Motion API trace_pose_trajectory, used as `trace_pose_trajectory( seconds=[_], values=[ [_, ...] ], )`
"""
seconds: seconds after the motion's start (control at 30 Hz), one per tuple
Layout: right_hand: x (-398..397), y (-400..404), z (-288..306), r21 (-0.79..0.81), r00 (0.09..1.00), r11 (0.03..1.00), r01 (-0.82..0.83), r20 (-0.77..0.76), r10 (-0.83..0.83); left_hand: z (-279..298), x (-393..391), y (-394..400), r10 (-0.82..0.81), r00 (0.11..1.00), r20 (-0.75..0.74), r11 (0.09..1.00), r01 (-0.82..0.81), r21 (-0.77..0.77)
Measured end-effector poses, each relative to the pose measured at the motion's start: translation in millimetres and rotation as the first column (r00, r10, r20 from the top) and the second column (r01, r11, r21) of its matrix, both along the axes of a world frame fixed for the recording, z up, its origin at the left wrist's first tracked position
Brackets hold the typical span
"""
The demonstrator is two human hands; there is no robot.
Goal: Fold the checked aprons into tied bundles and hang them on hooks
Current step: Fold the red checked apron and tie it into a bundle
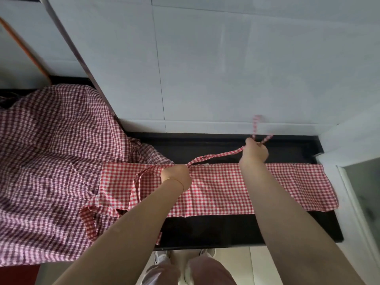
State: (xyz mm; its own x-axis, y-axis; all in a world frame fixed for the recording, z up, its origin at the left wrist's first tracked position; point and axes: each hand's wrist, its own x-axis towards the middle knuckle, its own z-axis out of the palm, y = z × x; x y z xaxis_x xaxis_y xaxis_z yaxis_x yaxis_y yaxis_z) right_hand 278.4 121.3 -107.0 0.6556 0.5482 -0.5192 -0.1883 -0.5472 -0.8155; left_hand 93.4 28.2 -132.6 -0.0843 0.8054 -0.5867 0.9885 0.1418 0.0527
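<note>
Red checked apron [226, 188] lay folded on black counter [226, 227] below white wall tiles [226, 68]. Right hand [256, 151] pinched its strap [216, 156]; left hand [176, 177] gripped the strap's base.

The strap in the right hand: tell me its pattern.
Red-and-white check, matching the folded apron. The strap shows best in the head view, pulled taut by the right hand.

Bare forearms, thin gold bracelet [178, 180]
</note>
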Motion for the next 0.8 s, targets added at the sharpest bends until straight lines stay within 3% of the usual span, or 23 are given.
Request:
trace_pose_trajectory(
  seconds=[0.13, 0.23, 0.3, 0.37, 0.43, 0.5, 0.53, 0.6, 0.67, 0.8],
  values=[
    [28, 8, 0, -0.021, 0.992, 0.998, -0.052, -0.119, 0.05, 1, 3, 4, 0.02, 1.0, 0.002, 0.999, -0.02, 0.04],
    [29, 15, 4, 0.077, 0.964, 0.992, -0.103, -0.238, 0.119, -5, 1, 6, 0.15, 0.983, 0.109, 0.978, -0.164, 0.128],
    [27, 14, 2, -0.009, 0.97, 0.99, -0.143, -0.199, 0.138, -9, -2, 7, 0.241, 0.955, 0.175, 0.957, -0.263, 0.121],
    [25, 3, -4, -0.17, 0.952, 0.937, -0.306, -0.056, 0.301, -14, -3, 11, 0.276, 0.942, 0.191, 0.953, -0.294, 0.073],
    [23, -11, -15, -0.332, 0.775, 0.759, -0.561, 0.113, 0.622, -16, -5, 16, 0.296, 0.936, 0.19, 0.951, -0.307, 0.03],
    [18, -25, -23, -0.483, 0.469, 0.511, -0.711, 0.217, 0.856, -16, -6, 21, 0.311, 0.932, 0.185, 0.948, -0.317, 0.001],
    [16, -31, -27, -0.537, 0.334, 0.404, -0.74, 0.228, 0.915, -17, -6, 23, 0.317, 0.931, 0.181, 0.947, -0.322, -0.005],
    [12, -40, -32, -0.598, 0.165, 0.259, -0.759, 0.208, 0.964, -19, -8, 25, 0.319, 0.93, 0.184, 0.945, -0.327, 0.015],
    [13, -44, -39, -0.637, 0.095, 0.221, -0.739, 0.227, 0.969, -20, -9, 25, 0.316, 0.928, 0.195, 0.943, -0.33, 0.043],
    [6, -51, -51, -0.647, 0.109, 0.35, -0.678, 0.382, 0.918, -24, -7, 24, 0.33, 0.921, 0.207, 0.932, -0.353, 0.084]
  ],
)
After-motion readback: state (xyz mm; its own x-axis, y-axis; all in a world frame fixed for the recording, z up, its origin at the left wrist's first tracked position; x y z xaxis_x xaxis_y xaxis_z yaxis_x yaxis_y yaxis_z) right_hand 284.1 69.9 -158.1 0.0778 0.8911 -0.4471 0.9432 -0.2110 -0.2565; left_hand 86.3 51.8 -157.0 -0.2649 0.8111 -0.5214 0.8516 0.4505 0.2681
